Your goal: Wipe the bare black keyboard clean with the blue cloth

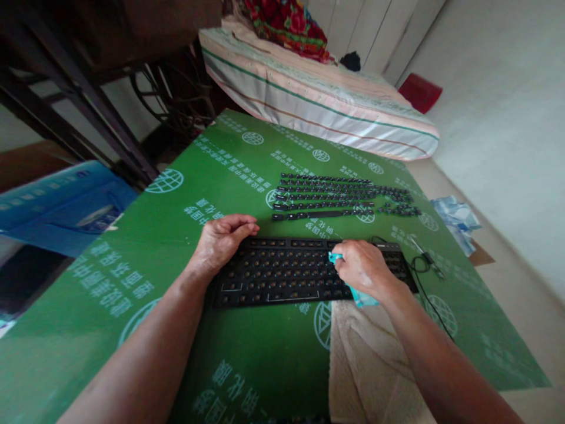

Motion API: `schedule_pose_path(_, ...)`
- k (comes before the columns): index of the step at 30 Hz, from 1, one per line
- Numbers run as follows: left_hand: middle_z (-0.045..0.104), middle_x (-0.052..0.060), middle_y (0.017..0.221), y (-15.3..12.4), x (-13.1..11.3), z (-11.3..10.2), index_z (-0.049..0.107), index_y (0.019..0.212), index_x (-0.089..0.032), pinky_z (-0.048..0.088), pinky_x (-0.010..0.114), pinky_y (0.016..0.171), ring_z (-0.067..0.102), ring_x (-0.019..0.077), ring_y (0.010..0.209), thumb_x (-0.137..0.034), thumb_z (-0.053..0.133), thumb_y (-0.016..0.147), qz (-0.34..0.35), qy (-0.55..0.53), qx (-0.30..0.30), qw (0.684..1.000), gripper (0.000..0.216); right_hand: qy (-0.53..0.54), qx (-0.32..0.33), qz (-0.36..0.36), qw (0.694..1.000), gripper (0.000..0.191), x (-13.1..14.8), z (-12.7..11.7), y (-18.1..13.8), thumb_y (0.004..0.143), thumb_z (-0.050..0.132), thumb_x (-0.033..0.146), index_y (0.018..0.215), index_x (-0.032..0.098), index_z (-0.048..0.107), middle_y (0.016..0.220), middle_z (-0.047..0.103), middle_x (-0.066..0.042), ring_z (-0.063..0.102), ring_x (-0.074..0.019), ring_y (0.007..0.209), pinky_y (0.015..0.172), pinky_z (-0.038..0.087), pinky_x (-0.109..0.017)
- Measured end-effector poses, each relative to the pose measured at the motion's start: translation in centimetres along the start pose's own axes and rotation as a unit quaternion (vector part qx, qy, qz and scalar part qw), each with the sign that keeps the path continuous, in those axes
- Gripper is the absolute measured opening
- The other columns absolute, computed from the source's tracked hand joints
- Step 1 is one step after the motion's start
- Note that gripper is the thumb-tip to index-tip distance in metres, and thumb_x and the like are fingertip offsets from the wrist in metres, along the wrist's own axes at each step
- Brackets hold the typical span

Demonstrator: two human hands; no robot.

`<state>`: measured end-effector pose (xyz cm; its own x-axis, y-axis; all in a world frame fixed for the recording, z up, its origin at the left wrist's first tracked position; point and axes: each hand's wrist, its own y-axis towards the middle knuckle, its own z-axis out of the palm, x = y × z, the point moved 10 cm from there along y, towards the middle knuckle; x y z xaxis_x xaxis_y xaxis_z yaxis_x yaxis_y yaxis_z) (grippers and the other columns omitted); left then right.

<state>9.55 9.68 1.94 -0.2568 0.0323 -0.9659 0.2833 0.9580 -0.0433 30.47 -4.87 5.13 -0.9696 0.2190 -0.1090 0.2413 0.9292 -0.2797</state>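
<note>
One black keyboard (pixel 282 271) lies on a green tabletop (pixel 265 338) near rows of keycaps (pixel 324 214), the right hand (pixel 362 265) clutching a teal cloth (pixel 364 298) over it, the left hand (pixel 224 238) curled at its left end, whether gripping I cannot tell.

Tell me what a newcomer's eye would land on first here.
Likely the black keyboard with its main key sockets bare, lying on the green printed tabletop, where the right hand holds a turquoise cloth over its right part. Next, the loose black keycaps, laid out in rows just beyond the keyboard. Then the red floral fabric, bright on the striped bed in the background.
</note>
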Motion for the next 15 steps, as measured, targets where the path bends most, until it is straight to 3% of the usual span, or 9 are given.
schedule_pose_path(4, 0.073, 0.000, 0.072, -0.13, -0.14, 0.01, 0.070, 0.077, -0.022, 0.052, 0.027, 0.074, 0.066, 0.0172, 0.073, -0.034, 0.067, 0.062, -0.002, -0.005, -0.001, 1.000, 0.020, 0.015, -0.038, 0.008, 0.999, 0.027, 0.19, -0.68, 0.22, 0.084, 0.043, 0.018, 0.087, 0.021, 0.070, 0.094, 0.071, -0.007, 0.065, -0.0193, 0.089, 0.073, 0.042, -0.026)
schedule_pose_path(10, 0.073, 0.000, 0.073, -0.14, -0.03, 0.12, 0.070, 0.078, -0.022, 0.053, 0.029, 0.076, 0.067, 0.0187, 0.075, -0.035, 0.067, 0.061, -0.003, -0.009, 0.003, 1.000, 0.021, 0.021, -0.014, -0.011, 1.000, 0.024, 0.80, -0.03, 0.31, 0.082, 0.046, 0.017, 0.083, 0.021, 0.070, 0.091, 0.071, -0.007, 0.064, -0.0199, 0.089, 0.074, 0.041, -0.027)
schedule_pose_path(15, 0.073, 0.001, 0.073, -0.11, 0.06, 0.12, 0.070, 0.080, -0.022, 0.053, 0.029, 0.077, 0.067, 0.0186, 0.075, -0.036, 0.068, 0.061, 0.000, -0.022, 0.005, 1.000, 0.023, 0.012, -0.029, -0.002, 1.000, 0.025, 0.56, -0.37, 0.38, 0.082, 0.045, 0.017, 0.085, 0.021, 0.070, 0.093, 0.071, -0.008, 0.064, -0.0204, 0.089, 0.073, 0.042, -0.028)
